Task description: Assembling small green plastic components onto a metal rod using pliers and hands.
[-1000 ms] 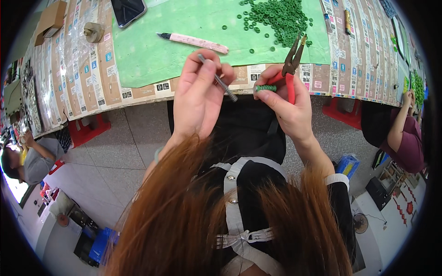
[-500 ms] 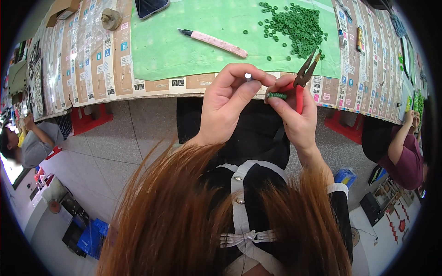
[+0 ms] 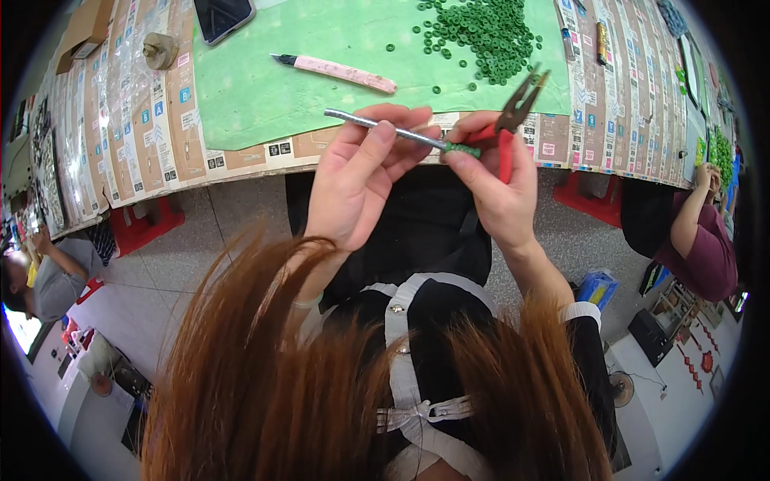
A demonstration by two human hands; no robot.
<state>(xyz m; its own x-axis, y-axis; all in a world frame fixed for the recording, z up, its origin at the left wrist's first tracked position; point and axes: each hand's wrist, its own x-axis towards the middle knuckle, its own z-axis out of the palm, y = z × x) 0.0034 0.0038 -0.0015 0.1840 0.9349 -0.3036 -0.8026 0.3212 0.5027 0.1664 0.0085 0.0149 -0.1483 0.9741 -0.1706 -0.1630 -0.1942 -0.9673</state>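
Note:
My left hand (image 3: 357, 172) pinches a thin grey metal rod (image 3: 377, 127) that points up and to the left. My right hand (image 3: 493, 188) holds red-handled pliers (image 3: 513, 120) with their jaws apart, and its fingertips pinch several small green rings (image 3: 461, 149) stacked on the rod's right end. Both hands hover just in front of the table's edge. A heap of loose green rings (image 3: 481, 32) lies on the green mat (image 3: 265, 88) beyond them.
A pink utility knife (image 3: 337, 70) lies on the mat, a dark phone (image 3: 223, 14) and a tape roll (image 3: 160, 48) farther left. The table is covered with printed sheets (image 3: 136, 128). A person sits at the right (image 3: 694, 232), another at the left (image 3: 44, 276).
The rod has swung from hidden inside my left fist to sticking out up-left. My hands look nearer and lower, and the green rings now sit on the rod's end.

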